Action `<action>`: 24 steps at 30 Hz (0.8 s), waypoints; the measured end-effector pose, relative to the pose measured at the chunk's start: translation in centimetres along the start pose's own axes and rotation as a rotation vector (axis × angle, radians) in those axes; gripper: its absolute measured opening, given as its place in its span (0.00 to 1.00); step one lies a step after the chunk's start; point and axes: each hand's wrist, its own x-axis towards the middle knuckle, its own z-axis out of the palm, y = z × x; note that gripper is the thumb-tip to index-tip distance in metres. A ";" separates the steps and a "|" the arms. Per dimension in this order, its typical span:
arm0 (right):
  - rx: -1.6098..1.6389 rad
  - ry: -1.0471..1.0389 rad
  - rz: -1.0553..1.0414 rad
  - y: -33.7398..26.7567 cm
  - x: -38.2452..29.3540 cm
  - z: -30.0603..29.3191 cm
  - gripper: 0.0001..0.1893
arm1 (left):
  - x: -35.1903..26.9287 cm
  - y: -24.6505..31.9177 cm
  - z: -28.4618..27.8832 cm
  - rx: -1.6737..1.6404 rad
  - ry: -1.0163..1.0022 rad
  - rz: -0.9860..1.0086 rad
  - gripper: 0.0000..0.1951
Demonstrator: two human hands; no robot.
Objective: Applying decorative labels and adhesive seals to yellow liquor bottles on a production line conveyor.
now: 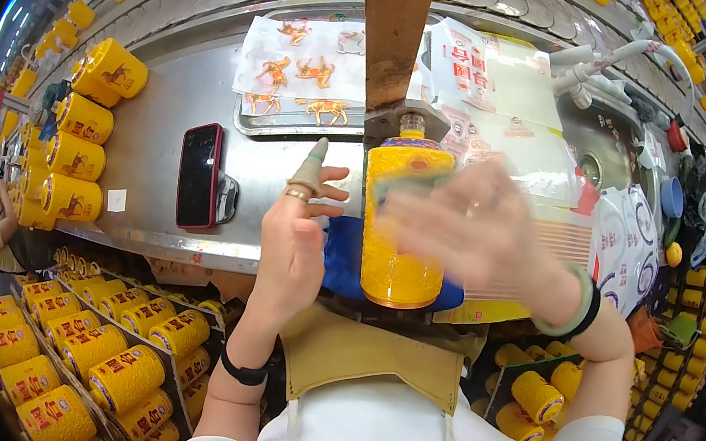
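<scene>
A yellow embossed bottle lies before me, its clear neck against a metal bracket on a wooden post. A blue cloth is under it. My right hand, blurred by motion, is over the bottle's right side. At its fingers is a smeared grey-green shape; I cannot tell whether it is a finger cover or something held. My left hand hovers left of the bottle with fingers apart and nothing in them. Its index finger wears a grey finger cot.
Sheets with gold horse decals rest on a metal tray. A phone lies on the steel table. Yellow bottles stand at left; crates of bottles sit below. Printed sheets and a sink are at right. Another person is far left.
</scene>
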 end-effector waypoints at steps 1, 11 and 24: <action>0.114 -0.035 -0.050 -1.9 -0.4 -0.7 0.13 | -0.3 0.3 -0.4 0.008 0.014 -0.007 0.59; 0.165 0.137 0.045 -2.4 -3.4 -0.4 0.15 | -2.6 1.0 1.5 -0.041 0.011 -0.031 0.63; 0.636 0.456 1.220 -5.3 -6.9 3.4 0.14 | -4.9 2.7 3.8 0.581 -0.132 0.318 0.63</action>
